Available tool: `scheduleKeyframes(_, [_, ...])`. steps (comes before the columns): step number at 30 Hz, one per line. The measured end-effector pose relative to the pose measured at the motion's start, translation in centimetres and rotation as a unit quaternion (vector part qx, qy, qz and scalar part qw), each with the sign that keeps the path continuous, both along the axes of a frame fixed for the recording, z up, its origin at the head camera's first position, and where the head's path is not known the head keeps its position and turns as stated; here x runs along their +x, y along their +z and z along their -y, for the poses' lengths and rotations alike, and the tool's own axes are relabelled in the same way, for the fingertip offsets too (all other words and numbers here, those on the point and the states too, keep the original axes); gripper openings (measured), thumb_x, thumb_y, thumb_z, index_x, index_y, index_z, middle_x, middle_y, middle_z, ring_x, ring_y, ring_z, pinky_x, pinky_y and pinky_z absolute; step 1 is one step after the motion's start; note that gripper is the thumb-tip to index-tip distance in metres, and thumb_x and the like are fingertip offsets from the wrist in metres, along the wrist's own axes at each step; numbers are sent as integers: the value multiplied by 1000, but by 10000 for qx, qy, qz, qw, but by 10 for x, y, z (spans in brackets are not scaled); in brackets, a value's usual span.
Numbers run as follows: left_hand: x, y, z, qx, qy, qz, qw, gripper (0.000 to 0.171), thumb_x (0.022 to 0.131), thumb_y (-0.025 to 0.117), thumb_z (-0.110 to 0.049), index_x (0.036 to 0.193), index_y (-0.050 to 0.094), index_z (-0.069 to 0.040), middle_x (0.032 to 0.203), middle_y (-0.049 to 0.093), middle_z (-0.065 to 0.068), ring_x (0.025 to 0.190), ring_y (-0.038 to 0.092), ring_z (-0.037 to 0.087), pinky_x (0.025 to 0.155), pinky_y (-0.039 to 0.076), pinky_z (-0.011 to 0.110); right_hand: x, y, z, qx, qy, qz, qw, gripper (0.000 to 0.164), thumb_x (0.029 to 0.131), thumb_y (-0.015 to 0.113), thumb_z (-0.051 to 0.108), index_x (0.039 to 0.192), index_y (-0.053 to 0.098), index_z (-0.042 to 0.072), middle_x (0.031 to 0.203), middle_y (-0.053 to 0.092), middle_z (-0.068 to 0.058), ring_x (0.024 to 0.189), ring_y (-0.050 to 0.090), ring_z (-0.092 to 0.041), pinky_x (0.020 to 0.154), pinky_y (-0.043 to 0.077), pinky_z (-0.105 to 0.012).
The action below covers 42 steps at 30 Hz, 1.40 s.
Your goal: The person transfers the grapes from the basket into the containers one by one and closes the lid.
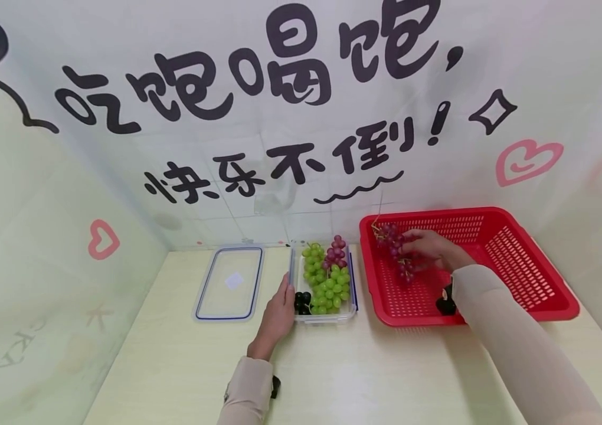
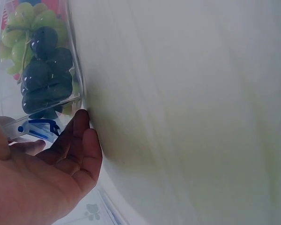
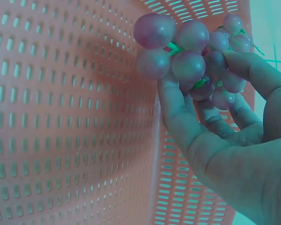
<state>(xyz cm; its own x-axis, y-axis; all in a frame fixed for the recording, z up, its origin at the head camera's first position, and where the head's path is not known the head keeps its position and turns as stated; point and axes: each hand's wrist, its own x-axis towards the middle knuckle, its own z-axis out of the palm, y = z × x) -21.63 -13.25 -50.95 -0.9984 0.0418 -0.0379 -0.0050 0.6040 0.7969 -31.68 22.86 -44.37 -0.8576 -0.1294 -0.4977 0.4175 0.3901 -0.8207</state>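
Note:
In the red basket [image 1: 540, 283], my right hand [image 1: 431, 249] holds a bunch of purple grapes [image 1: 390, 236] near the left wall. The right wrist view shows thumb and fingers around these grapes [image 3: 189, 65]. My left hand [image 1: 278, 313] grips the left side of a clear plastic container [image 1: 327, 319]. Its fingertips [image 2: 81, 117] touch the container's lower edge beside a blue-lined clip [image 2: 42, 127]. Inside the container lie green grapes [image 1: 331, 290], a purple bunch [image 1: 336, 252] and dark grapes [image 1: 303, 301]; the dark ones [image 2: 49, 75] show through the wall in the left wrist view.
A clear lid with a blue seal [image 1: 229, 283] lies flat on the pale table [image 1: 327, 378], left of the container. The basket stands close on the container's right. Behind rises a white printed backdrop [image 1: 226, 224].

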Motion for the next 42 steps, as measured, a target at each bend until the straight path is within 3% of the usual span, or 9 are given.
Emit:
scheduleKeyframes(23, [-1,1,-1,-16,17,87,10000,55,110,26,-34,160,17,-10,158,33,19,142,35,41,114,31,56,2,17,3,-388,-83,49,9992,63,91,72,23,146,44,11,148,42,-18,124,50,-37,88,57,-44])
scheduleKeyframes(35, [1,-1,0,60,43,115,9999,55,110,26,-33,160,17,-11,158,33,19,142,34,42,114,30,57,4,28,11,-667,126,90,9977,73,87,77,26,149,41,14,149,40,-16,126,49,-37,91,56,-44])
scheduleKeyframes(42, [-1,-3,1,-8,36,105,9999,56,110,25,-35,160,17,-12,157,34,19,141,35,42,113,32,57,5,32,17,-909,226,54,9956,67,88,76,25,145,43,13,145,42,-15,123,49,-35,92,55,-45])
